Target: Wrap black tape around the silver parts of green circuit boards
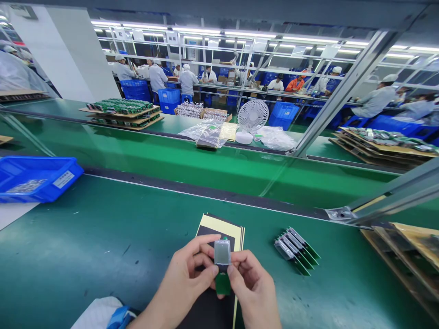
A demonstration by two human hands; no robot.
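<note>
Between my two hands is a small green circuit board with a grey display (222, 252) at its upper end. My left hand (192, 269) pinches its left edge with thumb and fingers. On the opposite edge, the thumb and fingers of my right hand (252, 283) close on the same board. Beneath them lies a stack of black and cream sheets (206, 304) on the green bench. To the right of my right hand, several similar display boards (297, 250) lean together in a row.
A blue bin (65, 180) with small parts stands at the left. Cardboard trays of boards (408, 256) are stacked at the right edge. Beyond the green conveyor belt (192, 160) are a white fan (253, 116), plastic bags (276, 137) and more board stacks (123, 112). People work in the background.
</note>
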